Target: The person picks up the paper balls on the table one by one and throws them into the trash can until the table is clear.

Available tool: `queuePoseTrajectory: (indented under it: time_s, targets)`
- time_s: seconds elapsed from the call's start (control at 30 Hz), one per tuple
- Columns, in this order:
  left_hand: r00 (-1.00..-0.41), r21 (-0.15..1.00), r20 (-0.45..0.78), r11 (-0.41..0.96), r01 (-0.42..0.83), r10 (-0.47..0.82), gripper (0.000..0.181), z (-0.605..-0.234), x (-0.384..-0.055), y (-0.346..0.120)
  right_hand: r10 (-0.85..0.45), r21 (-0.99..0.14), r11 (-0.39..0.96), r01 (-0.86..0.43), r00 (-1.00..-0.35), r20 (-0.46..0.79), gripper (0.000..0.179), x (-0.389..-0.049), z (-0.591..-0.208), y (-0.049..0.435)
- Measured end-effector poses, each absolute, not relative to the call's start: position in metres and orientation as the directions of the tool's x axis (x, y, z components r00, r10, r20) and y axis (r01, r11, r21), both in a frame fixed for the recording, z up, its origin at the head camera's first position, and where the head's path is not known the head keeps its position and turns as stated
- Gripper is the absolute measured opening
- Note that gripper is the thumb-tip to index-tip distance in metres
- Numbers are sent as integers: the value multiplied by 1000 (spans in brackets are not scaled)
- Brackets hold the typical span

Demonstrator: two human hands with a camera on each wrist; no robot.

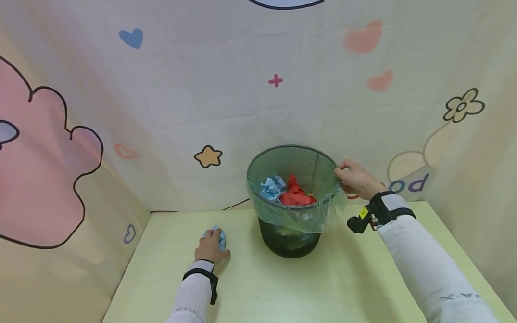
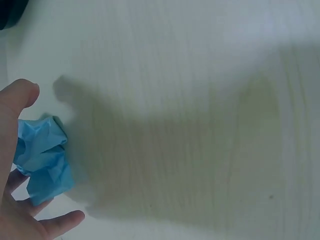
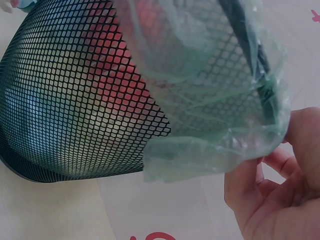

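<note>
A black mesh trash bin (image 1: 290,244) stands on the table, lined with a thin green plastic bag (image 1: 287,219) folded over its rim. My right hand (image 1: 358,180) pinches the bag-covered rim on the right side, with thumb and fingers at the edge in the right wrist view. Inside lie crumpled blue paper (image 1: 271,188) and crumpled red paper (image 1: 296,193). Left of the bin, my left hand (image 1: 211,248) is over a crumpled blue paper ball (image 2: 42,155). In the left wrist view its fingers are spread around the ball, and the thumb stands apart from it.
The pale wooden table (image 1: 264,296) runs back to a printed curtain (image 1: 238,95) right behind the bin. More curtain closes in on the left and right. Wrist cameras are strapped over both white sleeves (image 1: 432,264).
</note>
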State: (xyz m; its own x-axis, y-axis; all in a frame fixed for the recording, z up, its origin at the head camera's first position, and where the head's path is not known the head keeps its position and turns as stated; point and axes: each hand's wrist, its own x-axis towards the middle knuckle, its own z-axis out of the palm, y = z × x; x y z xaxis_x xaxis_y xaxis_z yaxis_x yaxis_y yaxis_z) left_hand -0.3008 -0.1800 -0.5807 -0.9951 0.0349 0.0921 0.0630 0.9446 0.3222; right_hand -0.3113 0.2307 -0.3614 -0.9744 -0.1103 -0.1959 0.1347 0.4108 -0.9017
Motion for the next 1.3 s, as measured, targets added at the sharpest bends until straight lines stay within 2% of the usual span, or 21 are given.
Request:
queuePoseTrajectory:
  time_s: [0.37,0.87,1.3]
  targets:
    - [-993,315,113,946,75,41,62,-580,-297,-169,-103,-903,407,138,-975,-195,15,-311,-360,228]
    - [-978,204,181,968,144,107,41,-580,-295,-165,-93,-904,407,131,-979,-184,14,-312,-364,229]
    - [-975,203,161,962,183,151,29,-563,-295,-170,-98,-898,420,132,-977,-190,15,-312,-364,229]
